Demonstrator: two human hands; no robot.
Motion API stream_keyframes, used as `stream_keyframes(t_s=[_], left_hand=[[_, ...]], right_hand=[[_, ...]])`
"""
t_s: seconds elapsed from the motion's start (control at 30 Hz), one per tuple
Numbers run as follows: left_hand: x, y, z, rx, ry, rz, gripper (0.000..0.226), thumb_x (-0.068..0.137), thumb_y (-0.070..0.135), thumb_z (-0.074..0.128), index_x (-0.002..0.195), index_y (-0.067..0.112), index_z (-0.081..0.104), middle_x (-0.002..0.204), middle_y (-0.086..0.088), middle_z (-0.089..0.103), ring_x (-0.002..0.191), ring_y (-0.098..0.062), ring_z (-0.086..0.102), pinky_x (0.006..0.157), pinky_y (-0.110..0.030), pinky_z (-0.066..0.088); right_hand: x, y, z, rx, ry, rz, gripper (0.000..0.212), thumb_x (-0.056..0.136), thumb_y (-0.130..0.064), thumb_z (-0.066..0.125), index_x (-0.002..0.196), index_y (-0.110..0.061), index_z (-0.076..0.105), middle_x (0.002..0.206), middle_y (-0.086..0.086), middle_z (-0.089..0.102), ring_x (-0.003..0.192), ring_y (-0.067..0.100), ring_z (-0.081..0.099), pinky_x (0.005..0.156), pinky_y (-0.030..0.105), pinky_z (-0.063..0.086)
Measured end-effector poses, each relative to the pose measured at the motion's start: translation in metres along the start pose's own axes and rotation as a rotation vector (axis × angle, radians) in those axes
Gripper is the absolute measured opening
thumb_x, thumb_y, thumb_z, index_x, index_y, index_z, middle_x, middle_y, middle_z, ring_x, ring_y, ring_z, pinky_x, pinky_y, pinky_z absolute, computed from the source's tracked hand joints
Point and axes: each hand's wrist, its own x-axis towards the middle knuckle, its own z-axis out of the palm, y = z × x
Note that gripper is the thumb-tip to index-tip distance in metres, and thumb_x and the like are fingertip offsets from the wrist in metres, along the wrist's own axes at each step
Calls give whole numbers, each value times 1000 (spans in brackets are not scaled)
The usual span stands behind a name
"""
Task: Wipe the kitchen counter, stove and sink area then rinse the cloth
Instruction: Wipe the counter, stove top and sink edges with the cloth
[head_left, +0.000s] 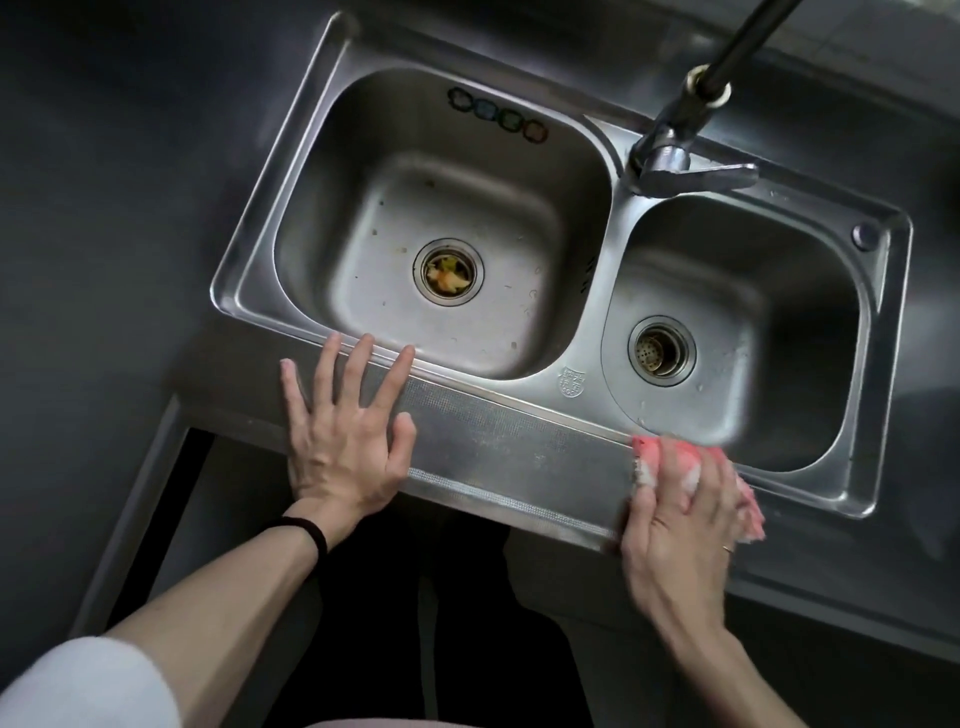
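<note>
A steel double sink (524, 410) fills the view, with a large left basin and a smaller right basin. My right hand (675, 525) presses a pink and white cloth (655, 461) onto the sink's front rim, just below the right basin, fingers curled over the cloth. My left hand (345, 436) lies flat with spread fingers on the front rim at the left basin's near corner. It holds nothing.
The faucet (675, 156) stands at the back between the basins, its lever pointing right. Food scraps sit in the left drain (448, 272); the right drain (661, 349) holds a strainer. Dark counter (104, 208) surrounds the sink. Below the front edge is open space.
</note>
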Motion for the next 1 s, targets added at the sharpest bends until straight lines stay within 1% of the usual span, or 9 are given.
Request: stream_keyframes(t_s=[0.1, 0.2, 0.3, 0.43, 0.53, 0.67, 0.77, 0.87, 1.0], left_hand=[[0, 1, 0, 22, -12, 2, 72, 89, 39, 43, 161, 36, 38, 164, -11, 37, 158, -39, 22, 124, -72, 6], [0, 2, -1, 30, -28, -2, 72, 89, 40, 42, 161, 35, 38, 164, -12, 37, 158, -39, 22, 124, -71, 7], [0, 3, -3, 45, -45, -6, 72, 89, 41, 40, 161, 34, 38, 164, -12, 37, 158, -38, 21, 125, -70, 6], [1, 4, -6, 44, -77, -16, 70, 91, 42, 38, 161, 33, 37, 164, -12, 35, 158, -37, 19, 126, -70, 4], [1, 4, -8, 47, -114, -15, 68, 94, 43, 34, 161, 31, 36, 164, -12, 31, 159, -38, 16, 125, -70, 3], [2, 9, -15, 36, -179, -42, 67, 94, 44, 30, 159, 27, 37, 164, -15, 31, 159, -38, 13, 125, -69, 2], [3, 26, -23, 8, -189, -67, 67, 93, 42, 32, 155, 19, 40, 161, -19, 34, 157, -41, 17, 127, -66, 6], [-1, 62, -26, -23, -201, 37, 67, 92, 40, 34, 153, 13, 42, 160, -19, 37, 154, -38, 27, 130, -60, 9], [-6, 141, -20, -101, -237, 206, 67, 91, 38, 33, 151, 11, 48, 159, -18, 43, 152, -36, 35, 130, -57, 13]], right_hand=[[-6, -68, 19, 21, -23, -204, 59, 107, -32, 38, 164, -34, 24, 171, 19, 18, 161, 38, 7, 123, 69, 10], [-15, -134, 39, 61, -38, -330, 62, 109, -40, 33, 167, -37, 8, 175, 14, -6, 162, 30, -11, 128, 59, -4], [-17, -150, 44, 84, -64, -396, 63, 110, -45, 30, 166, -41, -1, 175, 7, -16, 161, 23, -18, 128, 51, -9], [-20, -92, 36, 66, -54, -397, 64, 110, -45, 31, 165, -42, -1, 175, 5, -14, 162, 21, -13, 129, 49, -8], [-22, -30, 25, 79, -53, -281, 64, 109, -45, 29, 165, -42, -2, 175, 3, -16, 162, 21, -13, 130, 48, -9], [-25, 57, 3, 59, -66, -130, 63, 107, -48, 23, 165, -42, 1, 175, 1, -17, 161, 20, -14, 130, 55, 0], [-23, 116, -9, 52, -59, -9, 64, 104, -51, 18, 166, -39, 6, 174, 0, -18, 161, 18, -16, 130, 58, 3], [-19, 151, -16, 51, -45, 68, 65, 102, -54, 14, 165, -39, 4, 174, 2, -19, 161, 19, -17, 130, 58, 3], [-19, 151, -17, 80, -20, 99, 64, 103, -51, 17, 164, -42, -1, 174, 2, -20, 161, 19, -18, 130, 54, -4]])
